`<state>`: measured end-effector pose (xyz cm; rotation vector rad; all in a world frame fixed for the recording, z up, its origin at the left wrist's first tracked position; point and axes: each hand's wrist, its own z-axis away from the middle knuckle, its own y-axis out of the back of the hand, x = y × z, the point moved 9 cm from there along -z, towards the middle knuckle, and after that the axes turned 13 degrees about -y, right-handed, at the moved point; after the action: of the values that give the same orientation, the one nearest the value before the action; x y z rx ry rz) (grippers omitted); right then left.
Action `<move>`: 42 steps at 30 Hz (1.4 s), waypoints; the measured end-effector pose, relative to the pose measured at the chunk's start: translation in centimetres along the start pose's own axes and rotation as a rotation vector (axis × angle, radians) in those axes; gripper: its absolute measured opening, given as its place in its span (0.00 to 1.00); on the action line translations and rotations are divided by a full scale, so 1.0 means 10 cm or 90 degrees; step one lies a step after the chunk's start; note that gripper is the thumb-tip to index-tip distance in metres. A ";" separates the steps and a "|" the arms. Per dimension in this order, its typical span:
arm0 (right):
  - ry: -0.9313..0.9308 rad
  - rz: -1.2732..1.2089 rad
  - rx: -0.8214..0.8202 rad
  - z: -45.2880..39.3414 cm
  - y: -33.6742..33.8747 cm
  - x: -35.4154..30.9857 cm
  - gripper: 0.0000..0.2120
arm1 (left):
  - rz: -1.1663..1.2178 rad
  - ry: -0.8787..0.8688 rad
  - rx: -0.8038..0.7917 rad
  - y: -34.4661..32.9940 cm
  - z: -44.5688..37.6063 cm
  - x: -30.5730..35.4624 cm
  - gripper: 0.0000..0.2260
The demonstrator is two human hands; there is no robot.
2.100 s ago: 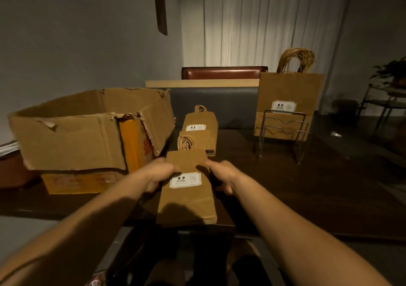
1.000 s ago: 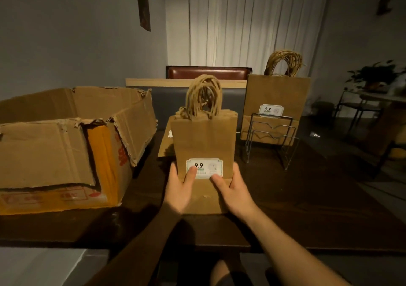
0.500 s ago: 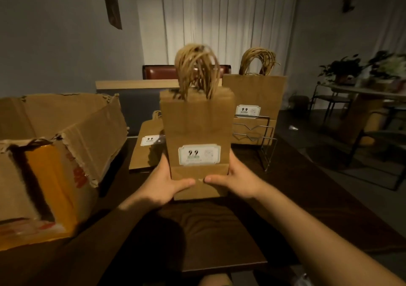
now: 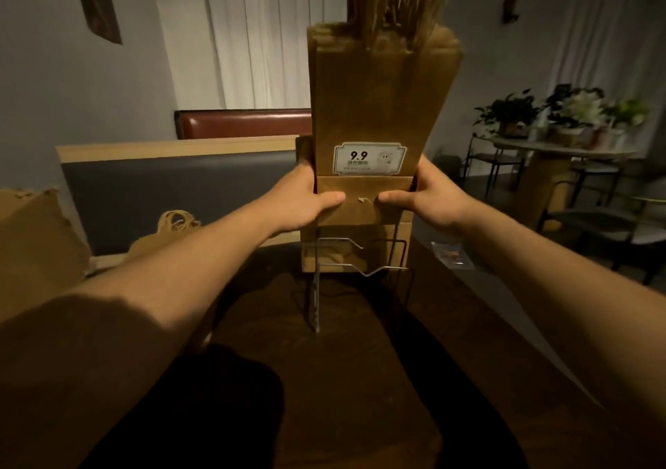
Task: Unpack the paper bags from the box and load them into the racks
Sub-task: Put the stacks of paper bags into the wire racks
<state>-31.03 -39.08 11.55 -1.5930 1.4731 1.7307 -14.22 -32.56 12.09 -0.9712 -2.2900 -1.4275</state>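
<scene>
I hold a stack of flat brown paper bags [image 4: 374,86] upright, twine handles on top and a white "9.9" label facing me. My left hand [image 4: 302,198] grips its lower left edge and my right hand [image 4: 429,198] grips its lower right edge, thumbs across the front fold. The stack hangs just above a wire rack [image 4: 355,270] on the dark table [image 4: 324,396]. Larger brown bags in the rack [image 4: 396,241] stand behind it, mostly hidden. Another pile of bags [image 4: 169,231] lies flat at the left. The torn cardboard box [image 4: 32,238] shows at the left edge.
A grey bench back with a wooden top [image 4: 162,187] runs behind the table. A small clear packet [image 4: 452,254] lies to the right of the rack. Farther right stand a round table with plants [image 4: 562,133] and dark chairs [image 4: 612,223].
Both hands lifted the bag stack from lying flat at the table's near edge, stood it upright, then carried it up and forward over the wire rack. My view swung right, away from the box.
</scene>
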 end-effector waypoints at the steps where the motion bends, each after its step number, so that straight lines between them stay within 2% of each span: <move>1: -0.005 0.007 0.011 -0.07 0.01 0.09 0.33 | -0.009 0.005 0.008 -0.05 -0.04 -0.08 0.25; 4: -0.015 0.033 0.031 -0.20 -0.03 0.38 0.33 | -0.015 0.081 0.002 -0.26 -0.05 -0.44 0.24; 6: -0.029 0.040 0.037 -0.24 -0.08 0.57 0.31 | 0.000 0.102 -0.032 -0.45 0.02 -0.58 0.28; 8: -0.044 0.068 0.031 -0.28 -0.14 0.76 0.27 | 0.062 0.098 -0.009 -0.54 0.07 -0.77 0.34; 10: -0.065 0.113 -0.003 -0.32 -0.22 0.90 0.20 | 0.077 0.184 -0.013 -0.58 0.21 -0.95 0.37; 11: -0.073 0.116 -0.021 -0.33 -0.25 0.93 0.19 | 0.075 0.213 -0.027 -0.60 0.25 -0.99 0.37; 13: -0.096 0.090 -0.036 -0.36 -0.28 0.97 0.24 | 0.092 0.141 -0.027 -0.64 0.10 -0.95 0.35; 16: -0.155 0.043 -0.066 -0.40 -0.34 1.06 0.31 | 0.027 0.114 -0.056 -0.67 -0.03 -0.82 0.25; 19: -0.209 0.057 -0.098 -0.35 -0.41 1.15 0.23 | 0.034 0.142 -0.099 -0.72 -0.03 -0.96 0.20; 21: -0.246 -0.002 -0.086 -0.28 -0.41 1.20 0.17 | 0.046 0.165 -0.109 -0.74 0.00 -1.01 0.21; 23: -0.266 -0.041 -0.027 -0.23 -0.33 1.27 0.19 | 0.055 0.211 -0.120 -0.73 0.02 -1.03 0.21; 24: -0.276 -0.005 -0.011 -0.21 -0.30 1.31 0.19 | 0.067 0.241 -0.139 -0.75 0.04 -1.04 0.22; 26: -0.297 0.075 -0.040 -0.15 -0.33 1.37 0.18 | 0.072 0.269 -0.159 -0.74 0.08 -1.01 0.24; 28: -0.311 0.083 -0.063 -0.09 -0.33 1.35 0.17 | 0.035 0.246 -0.107 -0.63 0.04 -0.95 0.27; 30: -0.282 0.069 -0.014 -0.12 -0.23 1.22 0.19 | 0.013 0.215 -0.022 -0.52 0.00 -0.87 0.28; 32: -0.247 0.072 0.046 -0.15 -0.16 1.03 0.20 | 0.085 0.222 0.007 -0.58 0.04 -0.84 0.32; 35: -0.221 0.144 0.079 -0.18 -0.18 0.84 0.20 | 0.131 0.270 0.017 -0.75 0.21 -0.93 0.41; 37: -0.219 0.158 0.090 -0.16 -0.22 0.79 0.20 | 0.147 0.286 -0.021 -0.88 0.33 -1.00 0.37; 39: -0.229 0.177 0.082 -0.15 -0.25 0.80 0.19 | 0.156 0.282 -0.033 -0.90 0.36 -1.02 0.29; 42: -0.257 0.159 0.049 -0.08 -0.24 0.86 0.15 | 0.151 0.263 0.060 -0.68 0.27 -0.88 0.31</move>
<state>-31.25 -42.02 3.09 -0.9746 1.5532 1.9601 -11.95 -35.60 1.36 -0.8003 -1.8589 -1.2688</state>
